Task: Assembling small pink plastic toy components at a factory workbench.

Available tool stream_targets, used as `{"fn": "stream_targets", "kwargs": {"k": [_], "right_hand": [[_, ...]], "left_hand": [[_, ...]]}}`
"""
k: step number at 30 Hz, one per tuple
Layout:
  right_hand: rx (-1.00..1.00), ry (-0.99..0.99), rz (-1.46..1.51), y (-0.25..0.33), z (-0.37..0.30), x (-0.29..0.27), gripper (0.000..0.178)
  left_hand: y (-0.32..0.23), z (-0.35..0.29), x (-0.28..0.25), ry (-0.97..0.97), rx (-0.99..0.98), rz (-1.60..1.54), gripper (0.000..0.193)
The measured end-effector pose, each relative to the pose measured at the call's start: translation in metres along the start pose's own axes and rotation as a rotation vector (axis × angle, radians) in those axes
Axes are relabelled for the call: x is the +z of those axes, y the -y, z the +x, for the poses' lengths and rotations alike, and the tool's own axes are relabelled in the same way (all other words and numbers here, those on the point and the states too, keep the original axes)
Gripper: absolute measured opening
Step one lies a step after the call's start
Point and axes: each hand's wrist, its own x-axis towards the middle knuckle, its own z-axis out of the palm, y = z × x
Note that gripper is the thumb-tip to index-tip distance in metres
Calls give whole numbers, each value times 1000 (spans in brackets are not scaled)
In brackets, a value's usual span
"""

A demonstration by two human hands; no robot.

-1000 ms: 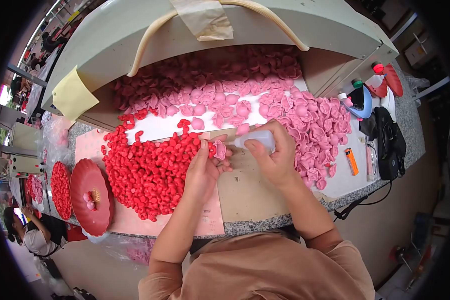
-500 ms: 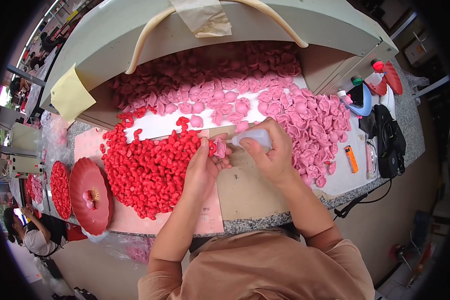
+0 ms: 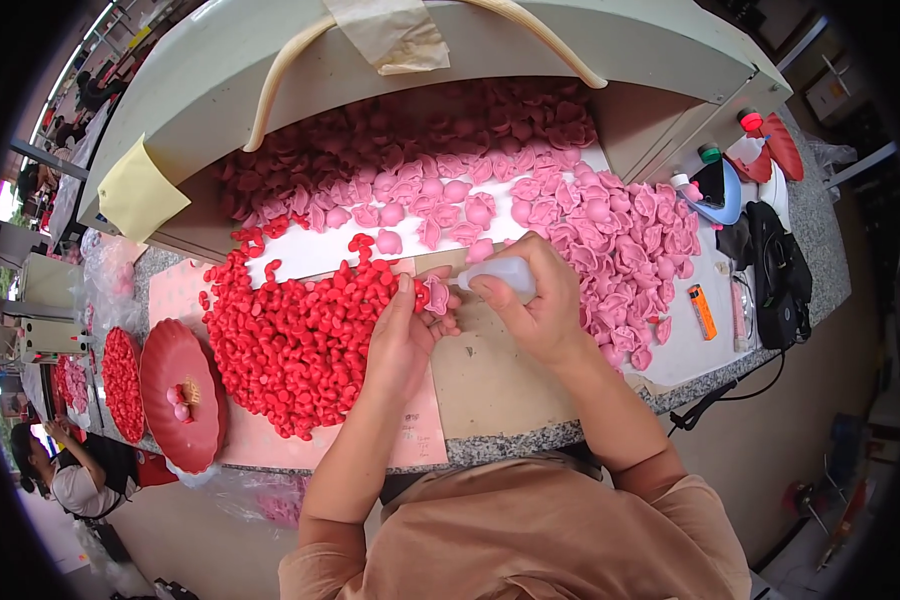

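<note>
Both hands were at the centre of the frame. Left hand [image 3: 400, 335]: grasping a pink petal-shaped piece [image 3: 437, 294] in its fingers, with a red piece [image 3: 422, 295] just beside it. Right hand [image 3: 550, 305]: closed around a translucent squeeze bottle [image 3: 511, 271], nozzle pointing left toward the pink piece; whether tip and piece touched could not be told.

Change from the frame one second earlier: bottle and right hand had shifted slightly left, closer to the pink piece. Left-hand grasp was the same. Whole view had drifted slightly up and left. Heap of red pieces [image 3: 290, 350], left of centre, and pile of pink pieces [image 3: 635, 265], right of centre, showed no clear change.

Writing: small handwritten lines on the pink sheet [image 3: 425, 405] at lower centre, too small to read. Gold marking [image 3: 191, 392] inside the red scalloped dish [image 3: 165, 425], left of frame on the worktop [image 3: 510, 447]; dark print, illegible, on an orange item [image 3: 702, 313] at right.
</note>
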Motion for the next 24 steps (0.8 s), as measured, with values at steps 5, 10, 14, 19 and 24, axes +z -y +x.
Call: {"fn": "stream_targets", "kwargs": {"k": [5, 10, 14, 19, 24], "right_hand": [[-3, -7, -17, -1, -1, 0, 26], [26, -2, 19, 0, 0, -1, 27], [4, 13, -25, 0, 0, -1, 28], [7, 9, -6, 0, 1, -2, 29], [23, 19, -13, 0, 1, -1, 28]], "left_hand": [[0, 0, -1, -7, 4, 11, 51], [2, 0, 0, -13, 13, 19, 51], [2, 0, -1, -15, 9, 16, 51], [2, 0, -1, -12, 17, 18, 50], [2, 1, -1, -30, -3, -7, 50]]}}
